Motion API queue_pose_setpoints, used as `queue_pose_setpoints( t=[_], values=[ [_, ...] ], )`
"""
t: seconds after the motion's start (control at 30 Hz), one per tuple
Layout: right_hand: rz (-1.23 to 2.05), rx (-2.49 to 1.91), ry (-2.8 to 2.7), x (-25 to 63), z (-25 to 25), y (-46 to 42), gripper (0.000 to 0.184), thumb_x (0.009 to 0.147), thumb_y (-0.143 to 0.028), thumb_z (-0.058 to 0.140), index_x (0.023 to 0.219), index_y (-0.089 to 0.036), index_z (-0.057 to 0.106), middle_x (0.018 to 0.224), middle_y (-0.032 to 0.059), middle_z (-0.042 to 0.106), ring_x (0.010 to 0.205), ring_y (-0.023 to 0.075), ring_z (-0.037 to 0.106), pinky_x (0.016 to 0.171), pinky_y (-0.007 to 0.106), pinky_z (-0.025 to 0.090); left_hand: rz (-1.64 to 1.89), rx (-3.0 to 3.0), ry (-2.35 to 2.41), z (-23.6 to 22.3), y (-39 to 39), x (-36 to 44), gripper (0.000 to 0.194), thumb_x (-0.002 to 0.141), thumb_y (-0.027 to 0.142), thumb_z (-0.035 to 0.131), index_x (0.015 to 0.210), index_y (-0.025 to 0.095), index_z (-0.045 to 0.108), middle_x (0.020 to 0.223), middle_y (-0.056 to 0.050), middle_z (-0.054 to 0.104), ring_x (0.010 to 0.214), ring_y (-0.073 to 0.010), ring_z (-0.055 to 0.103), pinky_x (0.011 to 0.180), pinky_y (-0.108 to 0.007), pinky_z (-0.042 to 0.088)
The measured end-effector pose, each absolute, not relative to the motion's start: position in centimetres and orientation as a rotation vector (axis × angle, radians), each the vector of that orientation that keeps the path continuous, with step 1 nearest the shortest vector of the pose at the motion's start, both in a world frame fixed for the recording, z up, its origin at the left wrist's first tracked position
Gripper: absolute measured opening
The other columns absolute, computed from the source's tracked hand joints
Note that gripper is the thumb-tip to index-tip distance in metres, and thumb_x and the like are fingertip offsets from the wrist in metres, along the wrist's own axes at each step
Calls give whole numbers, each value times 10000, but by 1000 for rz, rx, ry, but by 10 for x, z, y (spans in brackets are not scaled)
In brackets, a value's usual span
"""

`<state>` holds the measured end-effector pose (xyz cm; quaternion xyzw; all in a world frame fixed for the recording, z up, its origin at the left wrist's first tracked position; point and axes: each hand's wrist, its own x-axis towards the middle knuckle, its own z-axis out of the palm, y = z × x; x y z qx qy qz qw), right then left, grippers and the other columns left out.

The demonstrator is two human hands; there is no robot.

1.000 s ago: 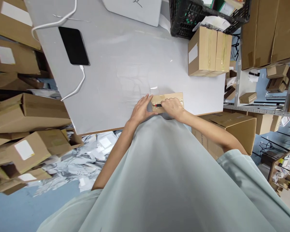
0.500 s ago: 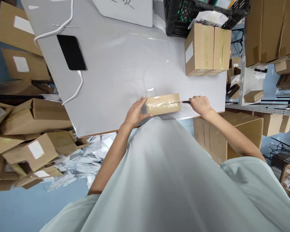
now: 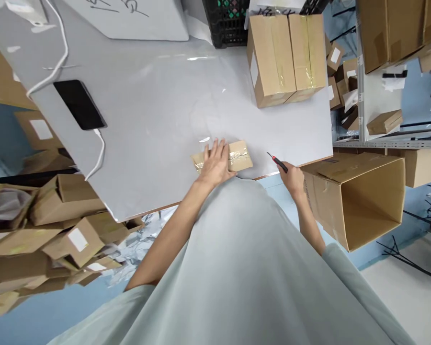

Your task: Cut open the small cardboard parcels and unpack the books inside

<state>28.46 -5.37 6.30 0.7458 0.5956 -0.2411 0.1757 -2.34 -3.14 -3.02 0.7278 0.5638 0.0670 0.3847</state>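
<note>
A small cardboard box [image 3: 240, 155] with shiny clear tape lies at the table's near edge. A dark line runs along its taped top. My left hand [image 3: 214, 163] rests across the middle of this box, fingers stretched out, hiding part of it. To the right, my right hand [image 3: 293, 181] is closed around the black handle of a slim craft knife [image 3: 278, 162] with a red collar. Its thin tip points up and left, apart from the box.
Two taped cartons [image 3: 285, 57] stand at the back right beside a black crate [image 3: 226, 26]. A phone [image 3: 81, 104] with a white cable lies on the left of the table [image 3: 147, 120]. An open carton [image 3: 371, 196] sits below the right corner; flattened boxes [image 3: 82, 239] pile up at left.
My left hand has shifted from the box's left end onto its middle. My right hand has drawn the knife away from the box's right end and down. The view has turned slightly.
</note>
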Motion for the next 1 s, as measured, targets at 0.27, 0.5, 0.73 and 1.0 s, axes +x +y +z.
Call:
queue_pose_setpoints(
  t=[0.27, 0.5, 0.73, 1.0],
  values=[
    [-992, 2419, 1592, 276, 47, -94, 450, 1136, -468, 466, 1377, -249, 776, 1081, 123, 865, 994, 322, 806, 839, 339, 552, 212, 1872, 1469, -37, -16, 23, 1163, 714, 341, 833, 1730, 60, 342, 1672, -304, 479, 1565, -568, 417, 1327, -707, 296],
    [-1192, 2619, 1703, 267, 54, -85, 558, 1109, -600, 433, 1307, -207, 776, 981, 80, 835, 887, 266, 778, 838, 324, 576, 359, 1800, 1506, -4, -33, 5, 1231, 771, 516, 904, 1761, 204, 243, 1748, -212, 428, 1630, -505, 380, 1363, -654, 328],
    [-1252, 2716, 1810, 234, 73, -78, 643, 1110, -687, 361, 1204, -185, 751, 920, 64, 761, 786, 216, 709, 783, 305, 588, 469, 1643, 1459, 9, -53, -27, 1250, 801, 546, 923, 1780, 252, 205, 1793, -183, 371, 1664, -432, 382, 1359, -583, 399],
    [-1375, 2433, 1903, 176, 58, -83, 692, 1120, -679, 310, 1418, -195, 704, 1018, 63, 788, 912, 223, 742, 842, 298, 603, 685, 1293, 1430, 7, -61, -76, 923, 902, 722, 763, 1666, 264, 520, 1707, -158, 518, 1507, -379, 598, 1140, -508, 623]
  ],
)
